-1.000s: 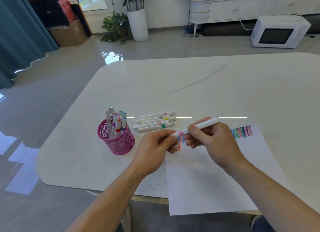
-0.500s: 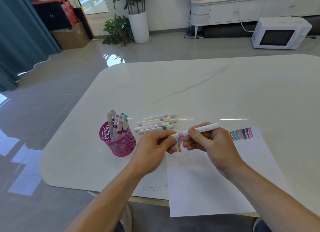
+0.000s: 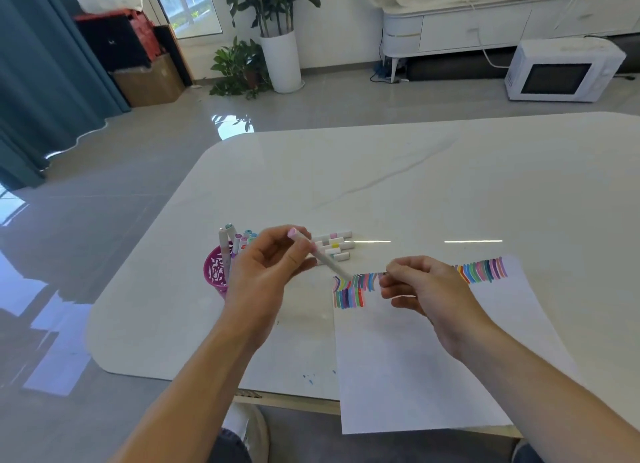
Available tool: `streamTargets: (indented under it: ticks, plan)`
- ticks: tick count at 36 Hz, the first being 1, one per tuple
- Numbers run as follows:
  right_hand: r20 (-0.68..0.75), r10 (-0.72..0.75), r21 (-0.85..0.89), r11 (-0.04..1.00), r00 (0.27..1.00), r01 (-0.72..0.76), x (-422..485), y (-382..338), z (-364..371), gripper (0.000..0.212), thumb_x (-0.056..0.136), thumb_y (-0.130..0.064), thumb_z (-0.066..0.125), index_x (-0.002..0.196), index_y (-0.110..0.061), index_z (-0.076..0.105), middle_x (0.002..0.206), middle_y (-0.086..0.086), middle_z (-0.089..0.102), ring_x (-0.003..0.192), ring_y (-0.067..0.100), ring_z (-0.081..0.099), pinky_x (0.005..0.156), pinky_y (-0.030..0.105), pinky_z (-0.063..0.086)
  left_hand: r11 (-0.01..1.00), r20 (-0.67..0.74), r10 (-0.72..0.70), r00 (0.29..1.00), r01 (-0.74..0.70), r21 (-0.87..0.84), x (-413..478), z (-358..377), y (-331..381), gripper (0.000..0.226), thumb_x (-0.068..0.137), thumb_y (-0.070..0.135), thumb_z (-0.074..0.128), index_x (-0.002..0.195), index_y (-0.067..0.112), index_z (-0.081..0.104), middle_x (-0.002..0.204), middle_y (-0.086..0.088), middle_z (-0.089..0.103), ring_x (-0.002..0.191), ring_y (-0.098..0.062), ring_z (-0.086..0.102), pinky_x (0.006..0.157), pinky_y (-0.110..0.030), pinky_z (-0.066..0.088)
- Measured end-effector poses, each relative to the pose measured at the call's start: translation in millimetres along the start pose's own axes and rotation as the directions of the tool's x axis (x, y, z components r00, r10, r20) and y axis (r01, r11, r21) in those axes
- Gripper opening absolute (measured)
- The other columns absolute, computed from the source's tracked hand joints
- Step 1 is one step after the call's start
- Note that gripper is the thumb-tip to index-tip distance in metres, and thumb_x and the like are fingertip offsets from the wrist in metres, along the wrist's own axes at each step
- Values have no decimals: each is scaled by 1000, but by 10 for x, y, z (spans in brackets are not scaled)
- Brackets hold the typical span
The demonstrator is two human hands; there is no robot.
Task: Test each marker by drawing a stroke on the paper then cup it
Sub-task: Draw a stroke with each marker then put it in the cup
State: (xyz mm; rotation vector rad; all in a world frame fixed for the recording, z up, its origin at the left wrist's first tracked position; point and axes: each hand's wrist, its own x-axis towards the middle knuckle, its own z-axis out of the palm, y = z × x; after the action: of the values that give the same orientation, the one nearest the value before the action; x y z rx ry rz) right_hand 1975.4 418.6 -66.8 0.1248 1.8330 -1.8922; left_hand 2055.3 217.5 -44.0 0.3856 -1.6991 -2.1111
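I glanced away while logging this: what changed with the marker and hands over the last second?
The right hand let go of the marker; the left hand now holds it alone, tilted, pink end up, nearer the cup. Paper, cup and loose markers stayed put.

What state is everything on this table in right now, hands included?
Left hand: grips a marker, tilted, pink end up.
Right hand: curled above the paper; unclear if it holds anything.
Pink cup: upright, markers standing in it.
Loose markers: lying flat beside the pink cup.
Paper: flat, coloured strokes along its far edge.
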Motion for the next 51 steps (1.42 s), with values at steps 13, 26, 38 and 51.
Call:
streamTargets:
  ticks: [13,26,38,51]
  plan:
    - [133,100,-18,995,986,-98,-19,6,35,10,97,-6,62,104,-1,68,85,13,75,80,23,70,78,34,56,581,-65,603,795,-382,719,-33,-349,276,19,102,17,56,118,18,65,109,5,67,100,-14,68,83,-34,58]
    - [86,84,-135,988,993,-72,8,30,-14,14,96,-6,63,108,-1,68,90,14,77,78,22,71,81,37,57,489,-43,487,872,-232,841,-8,-458,205,21,98,23,60,118,30,61,98,9,65,90,-9,63,70,-10,49]
    - [111,109,-100,990,988,-98,0,-1,-35,14,97,-6,62,108,0,68,87,13,77,77,23,70,77,35,57,427,-113,367,923,-59,903,31,-507,114,12,89,19,74,98,26,71,100,10,63,88,-8,62,71,-10,43]
    - [132,104,-127,988,986,-87,-13,16,-57,13,101,-11,60,107,-3,68,88,12,78,79,23,72,79,36,58,314,84,477,875,-259,913,-55,-311,95,37,81,13,81,113,17,63,107,7,58,98,-11,56,85,-23,48]
